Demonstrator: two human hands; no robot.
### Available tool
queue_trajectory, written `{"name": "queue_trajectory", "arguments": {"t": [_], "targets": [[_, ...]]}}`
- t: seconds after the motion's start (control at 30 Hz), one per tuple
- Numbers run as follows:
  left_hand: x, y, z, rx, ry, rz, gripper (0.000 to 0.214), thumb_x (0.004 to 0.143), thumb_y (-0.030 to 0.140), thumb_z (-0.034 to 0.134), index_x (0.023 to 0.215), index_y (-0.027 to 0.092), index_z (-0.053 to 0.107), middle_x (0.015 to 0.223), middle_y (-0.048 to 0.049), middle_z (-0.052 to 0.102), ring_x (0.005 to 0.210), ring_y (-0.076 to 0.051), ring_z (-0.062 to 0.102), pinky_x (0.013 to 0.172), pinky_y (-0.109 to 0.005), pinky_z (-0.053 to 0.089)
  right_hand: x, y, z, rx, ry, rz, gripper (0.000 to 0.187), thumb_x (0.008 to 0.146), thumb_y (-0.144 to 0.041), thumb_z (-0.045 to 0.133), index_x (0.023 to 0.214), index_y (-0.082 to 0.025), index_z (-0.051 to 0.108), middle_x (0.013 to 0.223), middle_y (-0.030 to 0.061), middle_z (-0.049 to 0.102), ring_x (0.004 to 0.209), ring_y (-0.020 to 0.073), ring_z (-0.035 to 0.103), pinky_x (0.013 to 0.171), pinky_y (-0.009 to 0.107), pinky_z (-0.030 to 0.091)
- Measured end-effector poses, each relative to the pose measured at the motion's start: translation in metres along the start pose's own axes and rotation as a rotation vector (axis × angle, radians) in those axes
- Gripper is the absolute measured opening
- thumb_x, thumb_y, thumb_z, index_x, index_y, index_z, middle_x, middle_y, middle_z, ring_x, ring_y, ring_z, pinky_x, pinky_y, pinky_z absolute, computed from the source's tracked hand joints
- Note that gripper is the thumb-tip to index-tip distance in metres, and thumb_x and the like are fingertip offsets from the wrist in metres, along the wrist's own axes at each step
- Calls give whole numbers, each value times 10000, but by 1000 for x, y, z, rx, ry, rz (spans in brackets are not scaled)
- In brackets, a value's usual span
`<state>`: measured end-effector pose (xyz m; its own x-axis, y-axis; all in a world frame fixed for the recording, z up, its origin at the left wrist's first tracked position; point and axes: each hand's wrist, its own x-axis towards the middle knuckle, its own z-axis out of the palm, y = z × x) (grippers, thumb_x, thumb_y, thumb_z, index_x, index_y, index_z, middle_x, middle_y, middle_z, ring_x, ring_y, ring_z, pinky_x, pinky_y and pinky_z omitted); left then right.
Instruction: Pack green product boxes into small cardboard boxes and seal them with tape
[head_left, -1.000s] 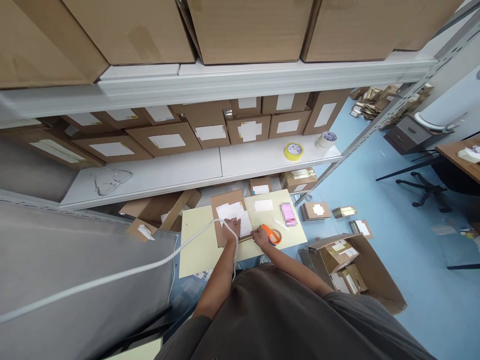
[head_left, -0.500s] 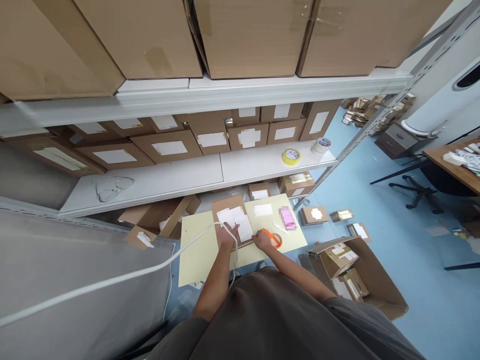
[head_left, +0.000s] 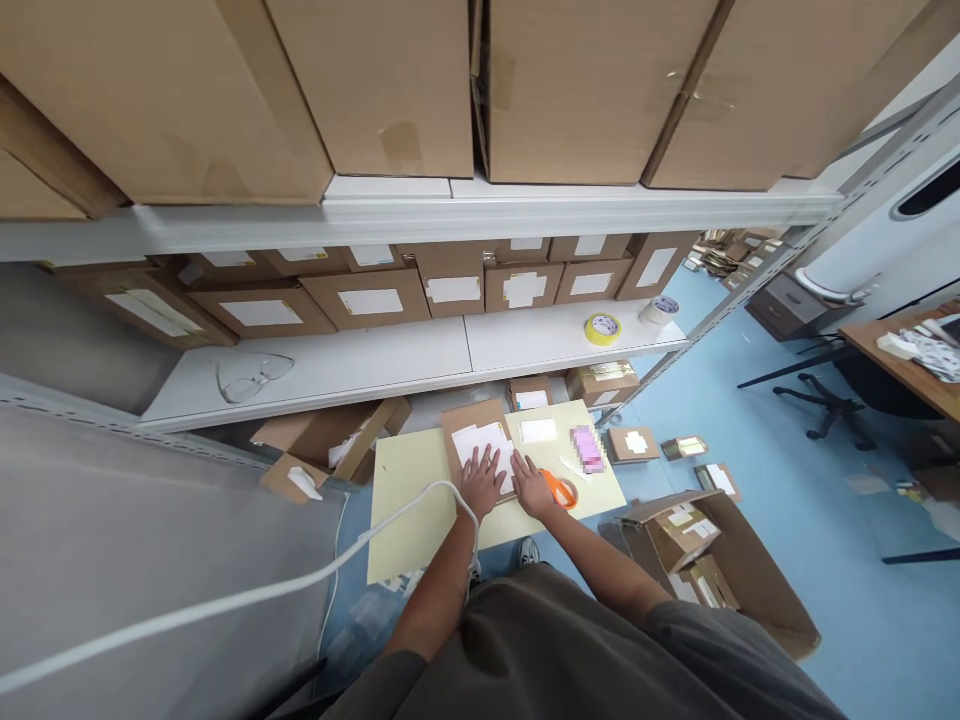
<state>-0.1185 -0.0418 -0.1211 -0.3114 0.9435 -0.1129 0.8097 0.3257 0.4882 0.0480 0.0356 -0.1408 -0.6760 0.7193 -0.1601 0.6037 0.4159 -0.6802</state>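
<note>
A brown cardboard box (head_left: 475,414) lies on the pale yellow table (head_left: 409,480), with white paper labels (head_left: 491,436) on its top. My left hand (head_left: 482,482) rests flat on the labels, fingers spread. Beside it my right hand (head_left: 529,486) lies with its fingers stretched out along the right edge of the box and labels. An orange tape dispenser (head_left: 560,490) sits just right of my right hand. Further back on the table are a white paper sheet (head_left: 538,430) and a blurred pink item (head_left: 587,449).
A white cable (head_left: 300,575) arcs across the left side to my left wrist. Above the table runs a shelf (head_left: 360,357) with labelled boxes, a yellow tape roll (head_left: 602,328) and glasses (head_left: 251,380). A large open carton (head_left: 765,570) holding smaller boxes stands on the floor at right.
Both hands have gone from curled fingers at the label's near edge to lying flat, the left one further onto the labels. The whole view has shifted slightly.
</note>
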Motion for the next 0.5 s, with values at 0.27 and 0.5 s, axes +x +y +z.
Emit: {"name": "queue_trajectory", "arguments": {"t": [0.27,0.5], "targets": [[-4,-12,5,-69,31,41,645,1095,475,435,1715,312,501,1834,-53,351,1746,-334,180,1401,-559,179,-42,11,17,165,291,181,739,1077,-610,420,1641,-148,546,1725,204,508,1631,376,439,1347,596,340],[-29,-60,-19,-145,89,34,621,1098,441,465,1696,284,527,1816,-79,391,1743,-322,198,1399,-541,200,-22,-15,20,371,423,380,830,1040,-717,432,1610,-130,571,1652,222,584,1515,361,577,1298,527,422]]}}
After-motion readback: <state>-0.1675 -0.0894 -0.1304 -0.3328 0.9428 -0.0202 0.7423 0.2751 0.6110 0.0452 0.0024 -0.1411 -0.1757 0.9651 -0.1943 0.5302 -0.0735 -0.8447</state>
